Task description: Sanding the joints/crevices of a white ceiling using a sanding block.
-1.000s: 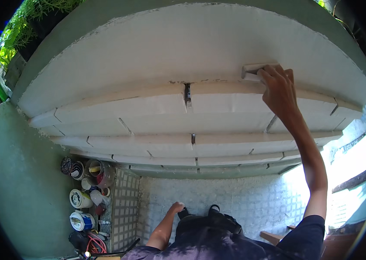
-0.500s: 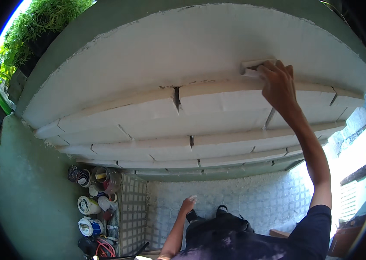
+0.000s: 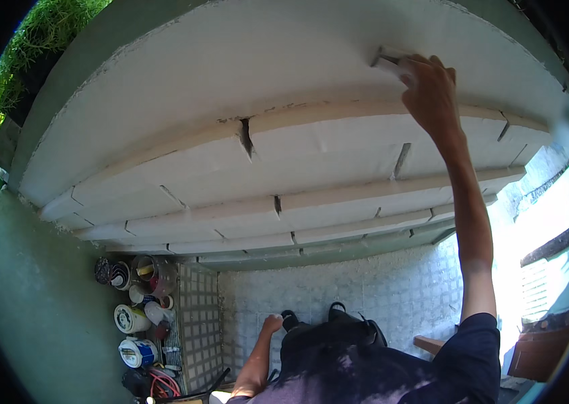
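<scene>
My right hand [image 3: 430,91] is raised against the white wall surface [image 3: 264,60], above a horizontal ledge. Its fingers are closed round a folded pale sheet of sandpaper [image 3: 391,60], whose open edge shows dark and whose face lies on or close to the wall. Low in the view, my left hand [image 3: 272,324] hangs beside my body, its fingers curled. A whitish patch shows at those fingertips; whether it is dust or a small held thing I cannot make out.
Stepped white ledges [image 3: 338,128] with dark vertical slots run across below the raised hand. At the lower left, paint tubs [image 3: 138,352] and a clear bucket [image 3: 163,273] stand beside a lattice panel [image 3: 198,316]. A green wall [image 3: 42,296] rises at left; plants [image 3: 49,34] hang above.
My right hand has moved up the wall, farther from the ledge, with the folded sandpaper in it. The whole view has shifted slightly; my left hand stays low at my side.
</scene>
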### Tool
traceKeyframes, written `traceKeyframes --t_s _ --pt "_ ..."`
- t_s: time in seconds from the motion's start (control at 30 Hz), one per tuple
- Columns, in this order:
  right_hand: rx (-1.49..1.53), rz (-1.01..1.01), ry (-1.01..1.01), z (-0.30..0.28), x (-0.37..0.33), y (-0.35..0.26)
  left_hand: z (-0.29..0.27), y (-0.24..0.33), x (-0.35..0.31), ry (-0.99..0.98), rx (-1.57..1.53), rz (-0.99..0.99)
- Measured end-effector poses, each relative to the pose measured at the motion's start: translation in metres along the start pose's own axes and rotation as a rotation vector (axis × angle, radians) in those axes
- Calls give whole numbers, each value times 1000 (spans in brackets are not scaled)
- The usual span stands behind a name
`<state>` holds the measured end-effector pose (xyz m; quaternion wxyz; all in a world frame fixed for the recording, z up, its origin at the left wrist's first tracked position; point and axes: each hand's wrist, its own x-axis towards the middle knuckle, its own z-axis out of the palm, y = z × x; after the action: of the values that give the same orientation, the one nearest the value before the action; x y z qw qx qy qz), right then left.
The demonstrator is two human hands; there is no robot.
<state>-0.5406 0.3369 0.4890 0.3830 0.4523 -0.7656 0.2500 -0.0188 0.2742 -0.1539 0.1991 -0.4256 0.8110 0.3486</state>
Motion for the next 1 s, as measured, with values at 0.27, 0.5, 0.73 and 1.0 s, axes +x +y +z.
traceKeyframes --t_s 0.27,0.5,0.73,1.0 --pt "197 -142 0 38 -10 -81 -31 69 32 -105 -358 74" --pt "155 33 37 14 -9 -38 -7 -9 -10 228 -66 226" --pt "202 -121 -49 37 -12 -84 32 -82 -34 -12 -399 -4" --pt "136 79 106 31 -24 -26 63 -90 -72 -192 -633 -481"
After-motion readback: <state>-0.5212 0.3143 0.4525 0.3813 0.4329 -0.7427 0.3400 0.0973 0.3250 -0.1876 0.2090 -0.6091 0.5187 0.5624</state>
